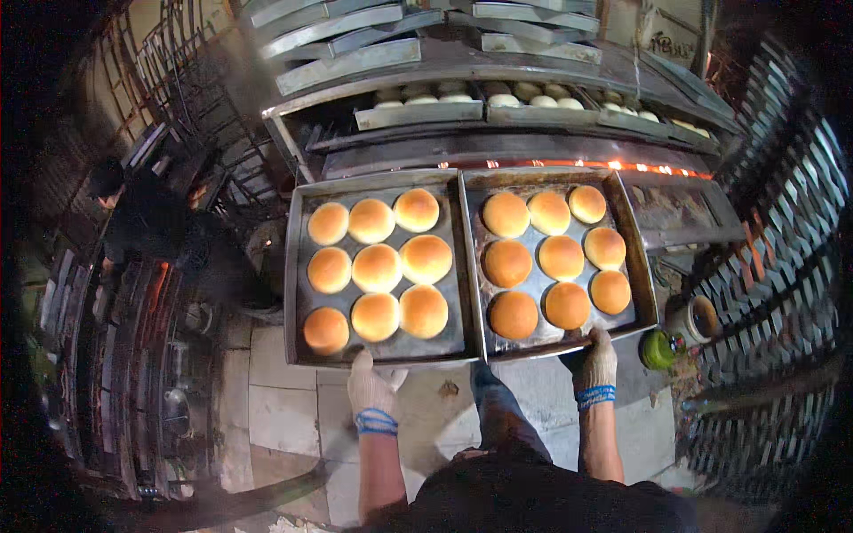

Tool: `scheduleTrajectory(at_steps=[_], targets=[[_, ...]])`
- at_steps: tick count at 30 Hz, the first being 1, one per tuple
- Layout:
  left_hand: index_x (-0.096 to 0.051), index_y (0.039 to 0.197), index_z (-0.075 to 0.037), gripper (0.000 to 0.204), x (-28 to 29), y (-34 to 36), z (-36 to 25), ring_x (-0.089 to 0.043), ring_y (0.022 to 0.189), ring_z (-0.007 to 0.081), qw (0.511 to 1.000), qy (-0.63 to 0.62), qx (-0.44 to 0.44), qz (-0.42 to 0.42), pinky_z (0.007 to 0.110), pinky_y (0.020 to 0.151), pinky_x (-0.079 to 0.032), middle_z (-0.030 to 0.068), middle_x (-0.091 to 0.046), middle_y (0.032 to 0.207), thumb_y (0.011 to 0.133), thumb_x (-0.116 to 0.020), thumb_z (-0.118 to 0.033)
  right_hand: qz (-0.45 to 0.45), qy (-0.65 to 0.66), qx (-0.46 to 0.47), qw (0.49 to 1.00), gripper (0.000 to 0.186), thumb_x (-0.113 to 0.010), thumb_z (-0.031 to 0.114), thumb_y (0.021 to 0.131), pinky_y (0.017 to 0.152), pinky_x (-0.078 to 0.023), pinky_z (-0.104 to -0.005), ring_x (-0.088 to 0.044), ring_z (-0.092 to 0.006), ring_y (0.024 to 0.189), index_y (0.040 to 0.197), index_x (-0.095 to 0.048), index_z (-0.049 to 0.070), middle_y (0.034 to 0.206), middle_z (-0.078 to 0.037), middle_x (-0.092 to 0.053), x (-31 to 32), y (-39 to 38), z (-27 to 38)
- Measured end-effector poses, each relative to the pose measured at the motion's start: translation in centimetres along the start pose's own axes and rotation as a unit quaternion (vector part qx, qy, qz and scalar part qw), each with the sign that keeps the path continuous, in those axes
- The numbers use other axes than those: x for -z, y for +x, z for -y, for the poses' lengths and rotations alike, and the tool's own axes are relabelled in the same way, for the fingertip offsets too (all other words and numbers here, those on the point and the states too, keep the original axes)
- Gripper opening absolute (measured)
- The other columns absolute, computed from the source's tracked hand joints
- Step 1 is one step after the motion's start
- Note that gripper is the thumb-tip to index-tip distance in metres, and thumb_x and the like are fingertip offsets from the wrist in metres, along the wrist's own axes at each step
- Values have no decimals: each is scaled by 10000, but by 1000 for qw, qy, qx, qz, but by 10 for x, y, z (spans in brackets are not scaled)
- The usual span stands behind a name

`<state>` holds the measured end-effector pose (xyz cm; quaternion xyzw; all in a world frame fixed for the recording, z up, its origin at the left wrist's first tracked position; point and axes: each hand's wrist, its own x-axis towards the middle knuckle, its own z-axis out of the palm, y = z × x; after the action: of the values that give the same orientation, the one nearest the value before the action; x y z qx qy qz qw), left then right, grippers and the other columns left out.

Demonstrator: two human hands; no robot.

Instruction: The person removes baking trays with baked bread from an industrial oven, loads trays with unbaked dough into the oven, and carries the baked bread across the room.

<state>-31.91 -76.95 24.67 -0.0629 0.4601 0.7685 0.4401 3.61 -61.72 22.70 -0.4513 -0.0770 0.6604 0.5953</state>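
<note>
Dark shirt (551,497) is nearest; two forearms (382,471) reach forward.
Left hand (371,384) grasps left tray (458,342) of buns (376,266), right hand (600,364) right tray (533,349), both at near rims; wall (653,27) carries dark writing (672,44).

Golden-brown crowns fading to cream sides colour the nine buns (377,266) on the dull grey left tray (296,266), the brownest at its near left corner. The browner buns (562,258) on the right tray (539,286) deepen to amber along its left edge. Its grey metal carries brown blotches. The left hand (375,385) wears a cream glove with blue wrist stripes; the right hand (600,366), cream with a blue band, possibly pale-patterned.
</note>
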Motion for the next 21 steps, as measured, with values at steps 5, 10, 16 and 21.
scheduleTrajectory(at_steps=[5,10,16,21], targets=[[-610,1185,-40,400,-80,89,-29,-631,1112,255,1000,0,13,6,436,888,-569,132,-655,1152,920,-645,-338,1,-59,-4,998,421,-567,354,932,857,-574,-497,-676,-345,986,1169,-555,7,1105,-185,-658,-105,77,6],[-626,1097,30,606,-133,142,-35,-670,1060,303,750,635,-184,-7,422,883,-548,195,-681,1132,619,-918,-200,-36,-88,-27,995,363,-592,308,913,788,-595,-487,-685,-323,928,1124,-589,12,1077,-172,-654,-168,134,22],[-608,1170,-13,593,-184,185,-50,-682,1013,378,655,740,-153,27,433,917,-548,214,-687,1102,688,-853,-256,-86,-139,-55,985,338,-568,309,950,789,-581,-439,-682,-292,962,1126,-649,32,1022,-188,-696,-186,211,39],[-578,1230,-35,543,-205,351,-64,-666,1046,346,746,664,44,38,412,892,-559,216,-659,1155,785,-751,-291,139,-825,267,479,195,-468,151,974,666,-515,-598,-664,-488,792,1108,-540,29,871,-308,-666,-219,333,48]])
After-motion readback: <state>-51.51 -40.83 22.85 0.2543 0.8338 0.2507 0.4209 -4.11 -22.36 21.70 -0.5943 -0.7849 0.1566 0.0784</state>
